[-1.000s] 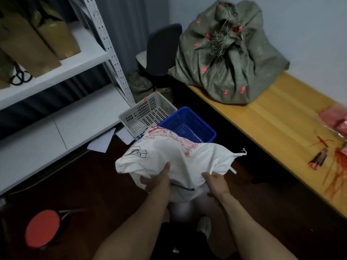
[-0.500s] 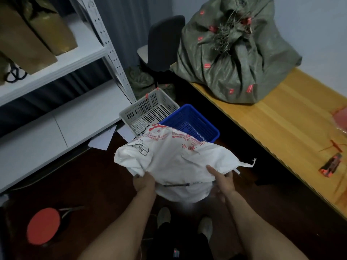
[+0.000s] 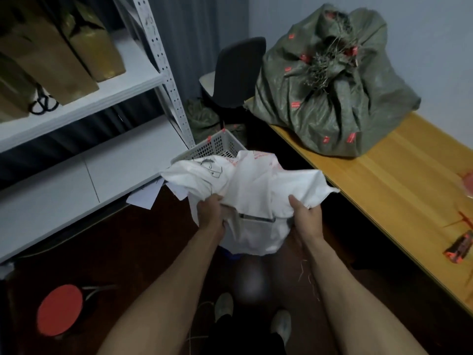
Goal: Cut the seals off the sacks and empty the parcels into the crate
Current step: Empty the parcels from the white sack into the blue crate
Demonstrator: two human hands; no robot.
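Floor: sack now nearly hides blue crate; left hand, right hand gripping.

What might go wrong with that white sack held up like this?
The sack hides nearly all of the blue crate below it, so whatever falls out may well land on the floor or in the white basket beside it. The left hand and right hand grip only bunched cloth at the near edge, so the sack might slip.
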